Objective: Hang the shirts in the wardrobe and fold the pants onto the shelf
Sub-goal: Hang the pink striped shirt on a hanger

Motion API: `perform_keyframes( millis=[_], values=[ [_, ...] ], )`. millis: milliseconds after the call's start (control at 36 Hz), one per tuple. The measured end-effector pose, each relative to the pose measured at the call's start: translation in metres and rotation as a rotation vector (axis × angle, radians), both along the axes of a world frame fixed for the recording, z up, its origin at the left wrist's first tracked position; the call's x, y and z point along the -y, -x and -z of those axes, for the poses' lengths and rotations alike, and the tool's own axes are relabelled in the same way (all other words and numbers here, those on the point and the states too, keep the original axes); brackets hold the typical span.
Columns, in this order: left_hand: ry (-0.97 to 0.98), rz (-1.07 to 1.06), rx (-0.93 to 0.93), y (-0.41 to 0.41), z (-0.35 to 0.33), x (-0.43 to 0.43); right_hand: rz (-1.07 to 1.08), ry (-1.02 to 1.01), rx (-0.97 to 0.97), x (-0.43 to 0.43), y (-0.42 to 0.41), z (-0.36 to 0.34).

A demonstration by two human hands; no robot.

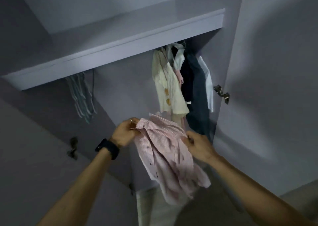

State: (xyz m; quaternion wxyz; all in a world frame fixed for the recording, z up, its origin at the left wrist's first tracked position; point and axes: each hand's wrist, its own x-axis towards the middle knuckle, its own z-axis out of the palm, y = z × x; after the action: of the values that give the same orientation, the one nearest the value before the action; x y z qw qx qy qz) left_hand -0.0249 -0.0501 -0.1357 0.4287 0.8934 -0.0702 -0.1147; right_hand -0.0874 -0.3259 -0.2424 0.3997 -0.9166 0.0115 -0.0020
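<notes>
- The person holds a pink striped shirt up with both hands in front of the open wardrobe, below the front edge of its shelf.
- The left hand has its fingers curled round the bunched fabric at the shirt's collar end, which is the highest part of the garment.
- A black watch sits on the left wrist, and a ring shows on one finger of that hand.
- The right hand pinches a fold of the shirt at its right side, lower than the left hand.
- The shirt hangs crumpled between and below the two hands. Its button placket faces the camera and its tail drops towards the bottom of the wardrobe opening.
- Under the right end of the shelf hang several garments pressed close together: a cream shirt, a navy garment, a dark blue garment and a white garment nearest the right wall.
- The pink shirt's top edge lies just below the hem of the cream shirt.
- Under the left end of the shelf hangs a bunch of bare hangers, well apart from the hung clothes.
- The right door stands open, with a metal hinge at its inner edge.
- A second hinge shows on the left side, blurred.
</notes>
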Motion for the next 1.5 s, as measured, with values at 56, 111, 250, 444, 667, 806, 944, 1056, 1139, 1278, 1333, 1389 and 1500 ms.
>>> perform_keyframes(
  millis=[56,111,250,444,667,806,944,1056,1139,1278,1333,1389,1500],
  values=[
    [-0.07,-0.122,-0.015,0.011,0.004,-0.027,-0.004,-0.075,0.054,-0.006,-0.012,-0.013],
    [-0.129,-0.171,-0.057,0.02,0.013,-0.044,-0.029,-0.117,0.089,-0.011,-0.024,-0.029],
    [-0.072,-0.255,-0.101,0.04,0.018,-0.047,-0.172,-0.147,0.189,-0.037,-0.048,-0.073],
    [0.398,-0.306,-0.054,0.048,0.031,-0.009,-0.335,-0.058,0.208,-0.07,-0.068,-0.11],
    [-0.091,-0.391,0.41,0.037,0.004,-0.043,-0.332,0.026,0.192,-0.066,-0.085,-0.12],
    [-0.513,-0.368,0.492,0.029,-0.043,-0.064,-0.366,0.021,0.134,-0.065,-0.075,-0.097],
    [-0.441,-0.33,0.358,0.023,-0.063,-0.055,-0.356,-0.041,0.147,-0.076,-0.068,-0.089],
    [0.162,-0.235,-0.009,0.017,-0.064,-0.055,-0.351,-0.064,0.217,-0.079,-0.071,-0.094],
    [-0.151,-0.123,0.04,0.016,-0.049,-0.058,-0.323,-0.062,0.22,-0.077,-0.077,-0.099],
    [-0.5,-0.123,0.246,0.018,-0.036,-0.068,-0.304,-0.065,0.215,-0.065,-0.083,-0.101],
    [-0.632,-0.106,0.238,0.018,-0.033,-0.07,-0.309,-0.052,0.211,-0.063,-0.082,-0.101],
    [-0.703,-0.102,0.248,0.019,-0.032,-0.067,-0.3,-0.052,0.22,-0.062,-0.083,-0.102],
    [-0.655,-0.129,0.281,0.018,-0.032,-0.058,-0.263,-0.055,0.252,-0.06,-0.089,-0.11]
  ],
)
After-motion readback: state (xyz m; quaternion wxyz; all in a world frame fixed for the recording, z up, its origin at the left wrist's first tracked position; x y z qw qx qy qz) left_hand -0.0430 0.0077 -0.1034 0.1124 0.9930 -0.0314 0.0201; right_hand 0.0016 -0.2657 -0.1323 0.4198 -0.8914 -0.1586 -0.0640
